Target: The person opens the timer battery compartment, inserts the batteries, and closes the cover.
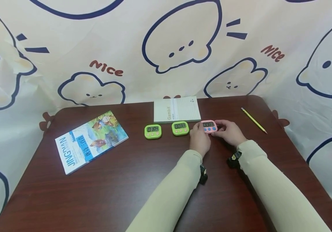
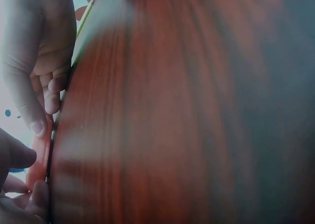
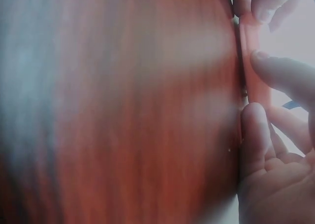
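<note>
Between both hands is a pink digital timer with blue buttons, its screen facing up, at the right end of a row of timers. My left hand grips its left side, with thumb and fingers at its edge in the left wrist view. From the right, my right hand pinches the opposite side; its thumb and fingers show against the pink edge in the right wrist view. Two green timers, one nearer and one farther left, lie beside the left hand with lit digits.
Behind the timers, a lined notepad lies at the table's back edge. A colourful book rests at the left, and a yellow-green pencil at the right. Patterned cloth rises behind the dark wooden table.
</note>
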The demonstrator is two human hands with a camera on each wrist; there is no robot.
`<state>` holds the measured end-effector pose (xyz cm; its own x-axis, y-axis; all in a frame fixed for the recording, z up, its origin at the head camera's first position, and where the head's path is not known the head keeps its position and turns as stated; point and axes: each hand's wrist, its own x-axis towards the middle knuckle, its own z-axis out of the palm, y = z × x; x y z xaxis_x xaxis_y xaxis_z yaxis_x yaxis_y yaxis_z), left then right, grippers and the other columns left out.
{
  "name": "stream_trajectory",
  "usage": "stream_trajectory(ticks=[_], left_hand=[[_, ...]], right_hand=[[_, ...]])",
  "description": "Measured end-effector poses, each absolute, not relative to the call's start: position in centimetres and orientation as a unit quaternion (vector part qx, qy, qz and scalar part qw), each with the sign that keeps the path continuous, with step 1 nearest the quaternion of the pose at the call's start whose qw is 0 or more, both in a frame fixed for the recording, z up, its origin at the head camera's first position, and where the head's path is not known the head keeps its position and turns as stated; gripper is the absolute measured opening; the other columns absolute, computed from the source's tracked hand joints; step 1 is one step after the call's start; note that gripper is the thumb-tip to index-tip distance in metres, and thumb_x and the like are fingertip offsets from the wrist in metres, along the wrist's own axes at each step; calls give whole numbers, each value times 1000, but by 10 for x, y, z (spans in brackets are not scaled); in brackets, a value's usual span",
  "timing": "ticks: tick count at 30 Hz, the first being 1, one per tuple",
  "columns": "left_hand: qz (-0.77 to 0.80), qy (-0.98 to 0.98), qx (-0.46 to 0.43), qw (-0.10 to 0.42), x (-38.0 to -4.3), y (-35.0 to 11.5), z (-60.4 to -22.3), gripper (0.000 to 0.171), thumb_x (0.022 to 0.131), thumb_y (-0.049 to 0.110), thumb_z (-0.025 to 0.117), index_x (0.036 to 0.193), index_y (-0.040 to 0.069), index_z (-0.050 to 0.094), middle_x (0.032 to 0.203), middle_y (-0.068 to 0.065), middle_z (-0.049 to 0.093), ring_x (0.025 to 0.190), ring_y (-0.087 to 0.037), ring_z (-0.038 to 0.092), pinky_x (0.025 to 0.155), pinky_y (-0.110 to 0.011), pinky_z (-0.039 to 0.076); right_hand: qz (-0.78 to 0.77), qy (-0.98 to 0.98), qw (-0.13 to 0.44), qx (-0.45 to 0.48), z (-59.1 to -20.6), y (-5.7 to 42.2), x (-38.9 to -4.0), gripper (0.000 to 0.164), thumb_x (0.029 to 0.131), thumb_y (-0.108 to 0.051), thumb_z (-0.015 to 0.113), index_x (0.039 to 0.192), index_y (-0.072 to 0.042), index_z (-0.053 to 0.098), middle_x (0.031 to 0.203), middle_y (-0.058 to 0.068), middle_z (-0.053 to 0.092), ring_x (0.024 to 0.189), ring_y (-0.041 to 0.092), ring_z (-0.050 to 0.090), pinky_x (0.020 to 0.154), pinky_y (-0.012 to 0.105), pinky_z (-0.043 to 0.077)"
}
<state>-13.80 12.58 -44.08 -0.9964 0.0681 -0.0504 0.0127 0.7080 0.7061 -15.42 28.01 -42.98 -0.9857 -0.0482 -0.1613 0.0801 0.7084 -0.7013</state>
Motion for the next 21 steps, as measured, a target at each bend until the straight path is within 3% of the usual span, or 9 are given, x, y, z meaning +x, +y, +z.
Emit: stream_trajectory(ticks=[15, 21], left_hand=[[371, 927, 48, 27, -140, 125, -444, 53, 101, 15, 57, 151, 5, 43, 152, -9, 43, 125, -30, 48, 106, -34, 45], [386, 920, 46, 45, -141, 125, -444, 57, 100, 17, 59, 152, 5, 40, 156, -9, 39, 129, -30, 45, 108, -35, 44]], right_hand=[[-380, 920, 89, 13, -426, 280, -151, 61, 91, -22, 77, 142, -2, 52, 111, 17, 64, 89, 27, 57, 80, 34, 48], [-380, 920, 94, 18, -426, 279, -152, 62, 91, -23, 76, 143, -1, 51, 113, 17, 64, 91, 28, 58, 81, 35, 49]])
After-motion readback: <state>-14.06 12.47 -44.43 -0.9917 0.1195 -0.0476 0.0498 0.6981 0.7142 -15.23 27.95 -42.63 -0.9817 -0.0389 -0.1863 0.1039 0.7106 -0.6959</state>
